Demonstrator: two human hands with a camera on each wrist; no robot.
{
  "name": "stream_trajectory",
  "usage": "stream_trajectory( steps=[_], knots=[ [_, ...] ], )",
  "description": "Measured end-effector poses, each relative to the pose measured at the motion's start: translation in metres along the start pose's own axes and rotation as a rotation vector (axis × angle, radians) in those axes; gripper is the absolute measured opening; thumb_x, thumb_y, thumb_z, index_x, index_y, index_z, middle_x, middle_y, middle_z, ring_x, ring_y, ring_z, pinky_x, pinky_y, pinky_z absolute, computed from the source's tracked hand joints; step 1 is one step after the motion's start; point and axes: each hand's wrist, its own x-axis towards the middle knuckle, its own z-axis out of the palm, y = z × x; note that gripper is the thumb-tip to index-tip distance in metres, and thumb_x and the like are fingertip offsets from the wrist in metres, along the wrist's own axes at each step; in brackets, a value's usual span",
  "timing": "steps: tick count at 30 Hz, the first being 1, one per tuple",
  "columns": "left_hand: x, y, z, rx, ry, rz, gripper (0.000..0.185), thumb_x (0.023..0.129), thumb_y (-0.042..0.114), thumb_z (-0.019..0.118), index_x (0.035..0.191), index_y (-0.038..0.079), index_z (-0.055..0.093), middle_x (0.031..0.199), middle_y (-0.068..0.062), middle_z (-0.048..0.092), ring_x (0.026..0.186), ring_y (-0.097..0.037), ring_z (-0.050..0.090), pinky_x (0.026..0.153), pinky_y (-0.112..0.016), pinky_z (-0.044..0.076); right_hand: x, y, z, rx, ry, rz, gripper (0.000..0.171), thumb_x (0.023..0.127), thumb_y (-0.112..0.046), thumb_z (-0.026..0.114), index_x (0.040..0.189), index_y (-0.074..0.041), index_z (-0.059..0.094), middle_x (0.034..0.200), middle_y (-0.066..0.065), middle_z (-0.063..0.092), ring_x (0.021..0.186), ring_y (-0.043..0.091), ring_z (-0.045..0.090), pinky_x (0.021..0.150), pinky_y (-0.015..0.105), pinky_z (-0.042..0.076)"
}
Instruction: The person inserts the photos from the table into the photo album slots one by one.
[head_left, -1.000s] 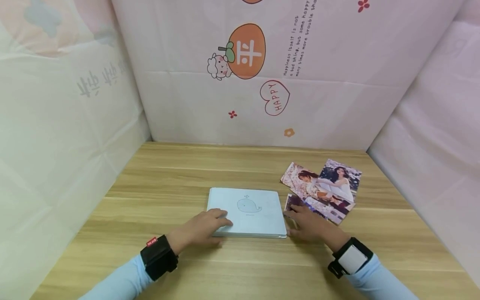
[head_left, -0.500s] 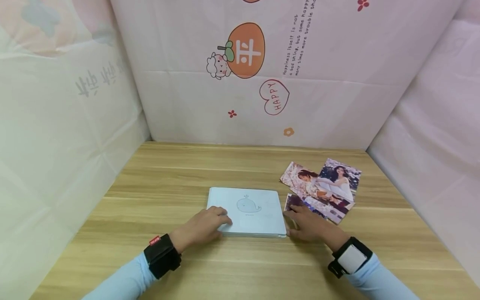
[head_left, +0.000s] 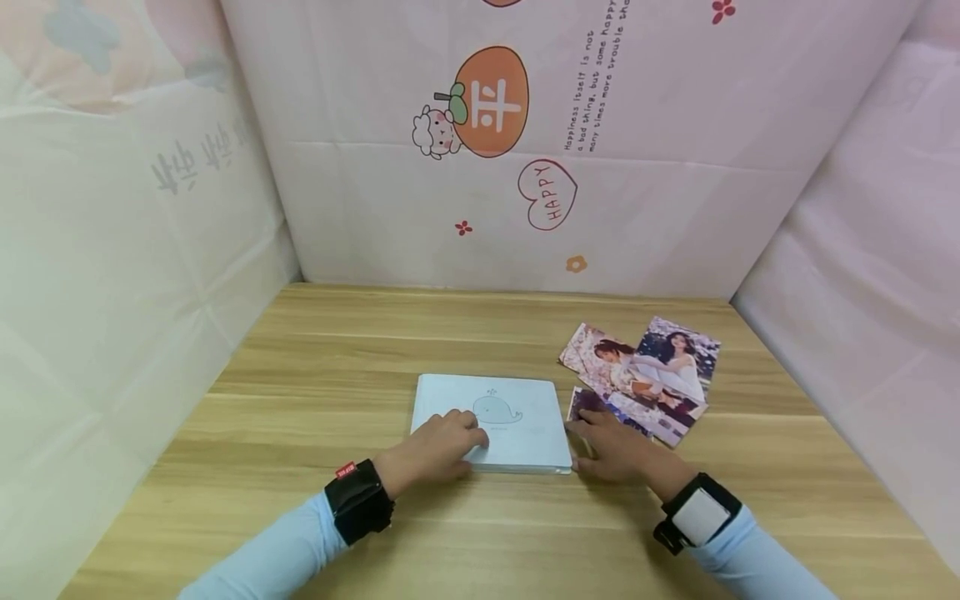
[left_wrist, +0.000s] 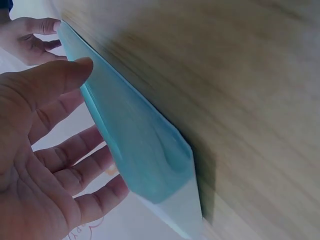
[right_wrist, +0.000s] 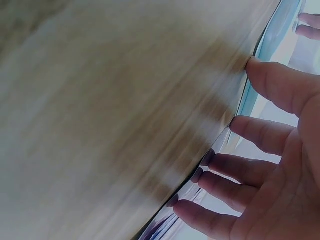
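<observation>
A pale blue book (head_left: 517, 417) with a whale drawing lies shut on the wooden table (head_left: 337, 358). My left hand (head_left: 448, 439) rests flat on its near left part, fingers straight and reaching the drawing. In the left wrist view the left hand (left_wrist: 50, 150) lies open over the blue cover (left_wrist: 145, 150). My right hand (head_left: 600, 439) sits at the book's right edge, fingers spread flat on the table and on a dark photo (head_left: 592, 404). In the right wrist view the right hand's fingertips (right_wrist: 260, 67) touch the table beside the book's edge (right_wrist: 275, 35).
Several printed photos (head_left: 648, 367) lie overlapped to the right of the book. Cloth-covered walls (head_left: 525, 167) with cartoon prints close in the table at the back and on both sides. Bare wood lies to the left and behind the book.
My left hand and forearm have slid right across the cover, up to the whale drawing. The right hand, the book and the photos have stayed where they were.
</observation>
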Motion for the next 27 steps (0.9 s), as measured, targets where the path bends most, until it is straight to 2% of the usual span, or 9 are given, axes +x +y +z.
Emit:
stream_trajectory(
  steps=[5, 9, 14, 19, 24, 27],
  knots=[
    [0.001, 0.000, 0.001, -0.013, -0.011, -0.013, 0.029, 0.076, 0.020, 0.076, 0.104, 0.015, 0.068, 0.100, -0.003, 0.057, 0.091, -0.019, 0.054, 0.066, -0.028, 0.046, 0.000, 0.001, 0.002, -0.008, 0.011, -0.012, 0.058, 0.086, -0.027, 0.066, 0.134, 0.000, 0.047, 0.138, 0.031, 0.032, 0.125, 0.049, 0.029, 0.096, 0.060, 0.029],
    [-0.001, -0.001, -0.002, -0.068, 0.008, -0.012, 0.029, 0.076, 0.015, 0.074, 0.104, 0.014, 0.066, 0.100, -0.003, 0.056, 0.091, -0.018, 0.053, 0.068, -0.026, 0.046, 0.001, 0.003, 0.004, -0.020, 0.027, -0.028, 0.058, 0.086, -0.027, 0.066, 0.133, 0.001, 0.047, 0.138, 0.032, 0.033, 0.125, 0.050, 0.029, 0.096, 0.060, 0.029],
    [-0.002, -0.003, -0.008, -0.176, 0.110, 0.040, 0.037, 0.071, 0.003, 0.068, 0.107, 0.009, 0.062, 0.102, -0.003, 0.055, 0.091, -0.016, 0.051, 0.075, -0.024, 0.045, 0.001, 0.005, 0.006, -0.045, 0.052, -0.058, 0.059, 0.086, -0.028, 0.066, 0.129, 0.007, 0.048, 0.135, 0.035, 0.034, 0.123, 0.052, 0.030, 0.096, 0.060, 0.029],
    [0.000, -0.002, -0.015, -0.210, 0.209, 0.107, 0.046, 0.067, -0.007, 0.060, 0.111, 0.006, 0.058, 0.104, -0.007, 0.055, 0.094, -0.017, 0.052, 0.079, -0.025, 0.045, 0.001, 0.006, 0.008, -0.039, 0.063, -0.055, 0.051, 0.085, -0.027, 0.067, 0.122, 0.005, 0.054, 0.134, 0.035, 0.036, 0.121, 0.054, 0.031, 0.094, 0.062, 0.031],
    [0.000, 0.000, -0.017, -0.208, 0.240, 0.104, 0.048, 0.065, -0.008, 0.058, 0.111, 0.004, 0.057, 0.104, -0.008, 0.055, 0.094, -0.018, 0.052, 0.079, -0.026, 0.045, 0.001, 0.005, 0.007, -0.028, 0.053, -0.030, 0.053, 0.086, -0.029, 0.066, 0.127, 0.001, 0.053, 0.136, 0.032, 0.034, 0.123, 0.051, 0.030, 0.094, 0.061, 0.031],
    [-0.001, 0.002, -0.018, -0.190, 0.296, 0.088, 0.050, 0.065, -0.008, 0.059, 0.114, 0.002, 0.055, 0.101, -0.009, 0.055, 0.090, -0.018, 0.052, 0.076, -0.026, 0.046, 0.001, 0.005, 0.007, -0.021, 0.047, -0.019, 0.055, 0.086, -0.030, 0.066, 0.130, -0.002, 0.051, 0.138, 0.031, 0.034, 0.124, 0.049, 0.031, 0.094, 0.060, 0.032]
  ],
)
